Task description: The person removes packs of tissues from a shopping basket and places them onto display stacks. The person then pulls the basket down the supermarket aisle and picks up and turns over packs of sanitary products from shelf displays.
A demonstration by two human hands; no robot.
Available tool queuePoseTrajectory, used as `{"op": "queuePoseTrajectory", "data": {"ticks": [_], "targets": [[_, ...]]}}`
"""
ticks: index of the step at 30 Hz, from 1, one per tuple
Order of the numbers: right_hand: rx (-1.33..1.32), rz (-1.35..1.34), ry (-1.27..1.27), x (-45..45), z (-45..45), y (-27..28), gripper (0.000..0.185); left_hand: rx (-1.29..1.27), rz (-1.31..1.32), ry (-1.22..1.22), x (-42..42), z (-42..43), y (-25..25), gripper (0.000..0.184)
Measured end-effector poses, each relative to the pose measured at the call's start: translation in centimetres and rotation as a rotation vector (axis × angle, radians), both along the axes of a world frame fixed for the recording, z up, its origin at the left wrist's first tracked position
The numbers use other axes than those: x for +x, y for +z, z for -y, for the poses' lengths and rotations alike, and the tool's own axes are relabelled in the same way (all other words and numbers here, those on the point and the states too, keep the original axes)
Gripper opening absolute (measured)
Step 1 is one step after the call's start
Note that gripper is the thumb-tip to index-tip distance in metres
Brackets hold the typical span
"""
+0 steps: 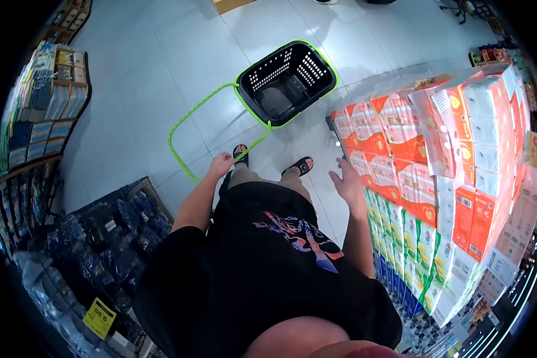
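A black shopping basket point(287, 83) with a green rim stands on the floor in front of me, with nothing visible inside. Its long green handle point(188, 113) swings out to the left and reaches back toward my legs. My left hand point(222, 163) is closed near the lower part of that handle; whether its fingers hold anything is too small to make out. Beside the stacked tissue packs point(400, 125) is my right hand point(347, 180), its fingers spread and nothing in it. The packs are red and white above, green and white below.
Shelves of packaged goods point(71, 77) line the left side. A low bin of dark wrapped items point(116, 232) is at the lower left, with a yellow price sign point(99, 318). A cardboard box point(230, 5) sits at the top edge. Another person's foot point(325, 2) shows beyond the basket.
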State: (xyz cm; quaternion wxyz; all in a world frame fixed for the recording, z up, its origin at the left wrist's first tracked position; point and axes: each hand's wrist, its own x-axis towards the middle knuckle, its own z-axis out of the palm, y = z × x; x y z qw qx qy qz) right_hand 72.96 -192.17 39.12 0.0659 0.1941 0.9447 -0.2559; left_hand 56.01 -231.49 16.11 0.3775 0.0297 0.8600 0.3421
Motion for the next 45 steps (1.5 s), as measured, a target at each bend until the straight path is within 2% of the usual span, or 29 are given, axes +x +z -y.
{"op": "queuePoseTrajectory", "data": {"ticks": [2,4,5,6,7,9,11,12,13,16,17,20,23,25,27,30,32,33,35,37,39,41,45], "targets": [[-0.053,0.199,-0.051,0.7,5.3,-1.0,0.047,-0.061,-0.014,-0.068,-1.3,2.2,-2.0,0.049],[-0.124,0.246,-0.048,2.0,11.1,-2.8,0.045,-0.148,0.074,-0.197,-2.0,4.4,-3.6,0.052],[-0.141,0.448,-0.026,1.5,14.1,-2.3,0.047,-0.134,0.1,-0.268,-1.6,5.4,-4.2,0.052],[-0.208,0.48,0.063,2.9,16.4,-3.7,0.047,-0.177,0.124,-0.371,-1.3,6.3,-4.5,0.052],[-0.271,0.494,0.154,4.0,18.3,-5.1,0.047,-0.216,0.131,-0.471,-1.5,7.0,-4.9,0.052],[-0.271,0.506,-0.024,3.1,20.9,-2.0,0.044,-0.304,0.182,-0.616,-0.2,9.1,-8.7,0.053],[-0.234,0.509,-0.208,3.0,21.9,-0.7,0.042,-0.305,0.253,-0.706,0.6,10.1,-10.1,0.053],[-0.185,0.511,-0.208,3.4,21.9,-0.5,0.043,-0.294,0.297,-0.761,1.1,10.6,-11.2,0.062],[-0.13,0.52,-0.208,3.9,21.7,-0.1,0.044,-0.239,0.303,-0.819,2.0,11.4,-13.6,0.061],[-0.115,0.518,-0.307,4.0,22.1,0.1,0.043,-0.264,0.309,-0.793,2.5,10.8,-12.5,0.061],[-0.085,0.506,-0.371,4.1,22.5,0.2,0.043,-0.279,0.331,-0.819,2.5,10.7,-13.5,0.058],[-0.192,0.325,-0.437,5.3,24.4,0.3,0.043,-0.351,0.26,-1.164,2.5,10.8,-17.0,0.05],[-0.215,0.346,-0.496,8.0,27.3,0.2,0.043,-0.338,0.284,-1.233,1.0,9.3,-14.3,0.048],[-0.217,0.345,-0.534,10.3,29.4,-0.7,0.044,-0.311,0.147,-1.261,0.1,9.4,-14.1,0.047],[-0.215,0.433,-0.498,12.5,31.3,-1.4,0.045,-0.271,0.243,-1.272,-1.0,8.5,-11.9,0.043],[-0.224,0.282,-0.531,15.2,33.7,-2.6,0.038,-0.173,0.284,-1.112,-2.2,8.7,-10.5,0.036],[-0.229,0.306,-0.582,15.8,34.7,-2.3,0.034,-0.169,0.275,-1.054,-2.7,8.3,-9.1,0.036],[-0.222,0.293,-0.601,16.2,35.3,-3.0,0.034,-0.165,0.202,-1.081,-2.9,7.9,-7.2,0.036],[-0.217,0.287,-0.453,16.9,35.7,-4.4,0.043,-0.155,0.113,-1.11,-2.4,6.7,-2.5,0.036],[-0.217,0.311,-0.398,16.3,35.8,-4.1,0.043,-0.089,-0.255,-1.25,-2.2,6.3,0.6,0.038],[-0.202,0.34,-0.354,15.0,35.6,-3.6,0.042,-0.106,-0.206,-1.253,-2.4,5.3,1.8,0.042],[-0.207,0.111,-0.368,13.2,35.9,-3.4,0.039,-0.012,-0.309,-1.317,-2.5,4.3,2.2,0.042],[-0.166,-0.028,-0.388,7.1,35.7,-3.5,0.038,0.115,-0.322,-1.347,-4.2,2.8,5.3,0.042]]}}
